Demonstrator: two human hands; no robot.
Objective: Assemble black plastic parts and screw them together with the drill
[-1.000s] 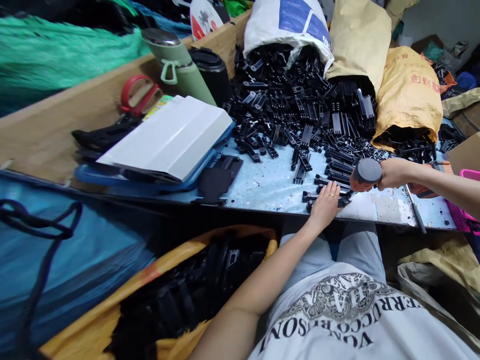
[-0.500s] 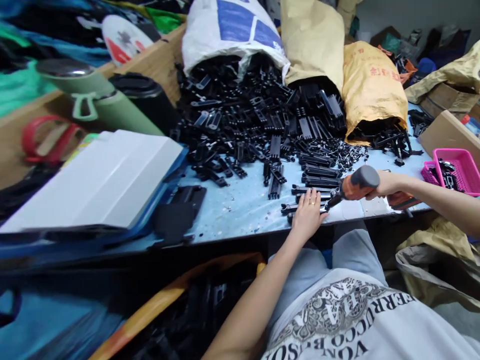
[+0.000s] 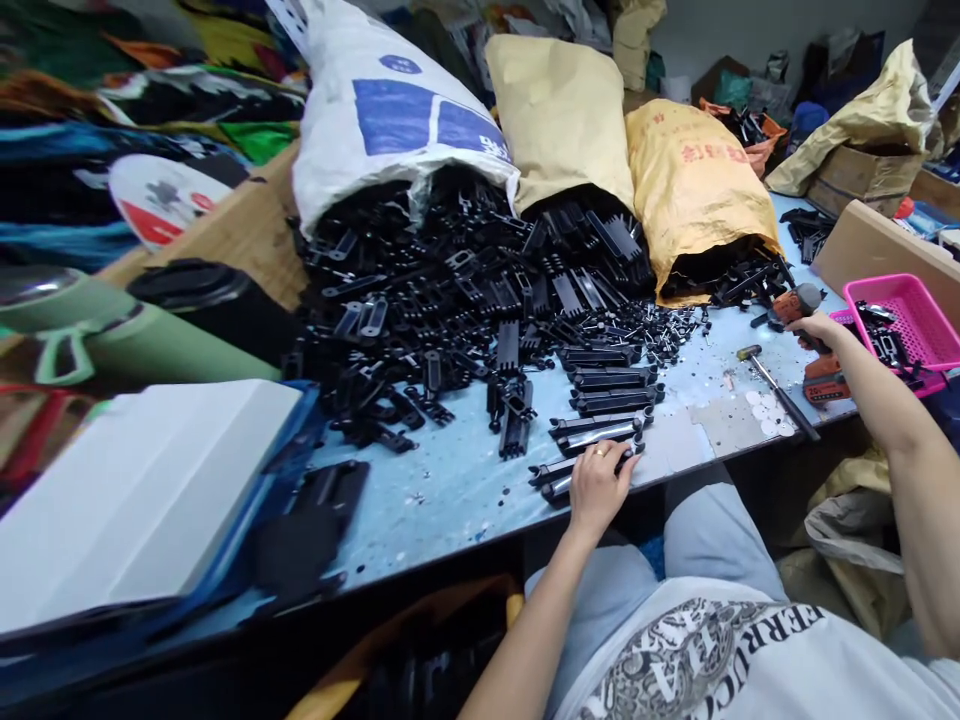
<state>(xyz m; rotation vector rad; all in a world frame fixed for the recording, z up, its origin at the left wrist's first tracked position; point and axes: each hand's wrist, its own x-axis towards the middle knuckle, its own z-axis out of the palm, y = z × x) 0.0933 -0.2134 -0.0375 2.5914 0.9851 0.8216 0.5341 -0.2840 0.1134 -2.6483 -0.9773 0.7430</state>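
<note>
My left hand (image 3: 598,484) lies over a long black plastic part (image 3: 574,472) at the front edge of the blue table (image 3: 450,480), its fingers curled on it. More such black parts (image 3: 609,385) lie in a row just beyond. My right hand (image 3: 816,328) is stretched far to the right and grips an orange and grey power screwdriver (image 3: 806,320) that rests near the table's right end.
Three open sacks, white (image 3: 390,110), tan (image 3: 559,115) and yellow (image 3: 690,180), spill a big heap of black parts (image 3: 450,300). A small hammer (image 3: 776,390) lies by the edge. A pink basket (image 3: 904,320) stands right. A green flask (image 3: 112,330) and a white pad (image 3: 135,490) sit left.
My right hand carried the screwdriver from beside my left hand out to the right end of the table. My view swung right. My left hand stayed on the black parts.
</note>
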